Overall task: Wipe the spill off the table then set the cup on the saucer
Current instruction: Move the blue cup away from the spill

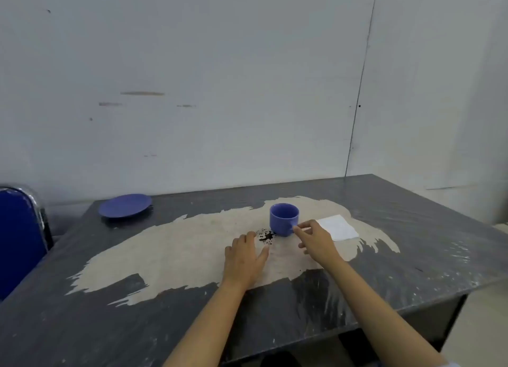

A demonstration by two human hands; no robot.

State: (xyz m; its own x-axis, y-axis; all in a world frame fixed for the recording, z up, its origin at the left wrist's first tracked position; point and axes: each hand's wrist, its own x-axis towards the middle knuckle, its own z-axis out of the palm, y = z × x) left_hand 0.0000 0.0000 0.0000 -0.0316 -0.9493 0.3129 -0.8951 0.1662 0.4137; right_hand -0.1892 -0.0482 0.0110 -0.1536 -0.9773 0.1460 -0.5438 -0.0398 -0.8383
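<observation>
A blue cup (283,218) stands upright near the middle of the worn grey table (412,243). A small dark spill (265,235) lies on the tabletop just left of the cup's base. A white folded tissue (338,227) lies flat to the right of the cup. The blue saucer (125,205) sits far off at the table's back left corner. My left hand (244,256) rests palm down, fingers apart, just short of the spill. My right hand (316,238) hovers beside the cup, fingertips at its right side, between cup and tissue, holding nothing.
A blue chair (19,234) with a chrome frame stands at the table's left side. A pale wall runs right behind the table. The table's right edge drops off near the tissue side.
</observation>
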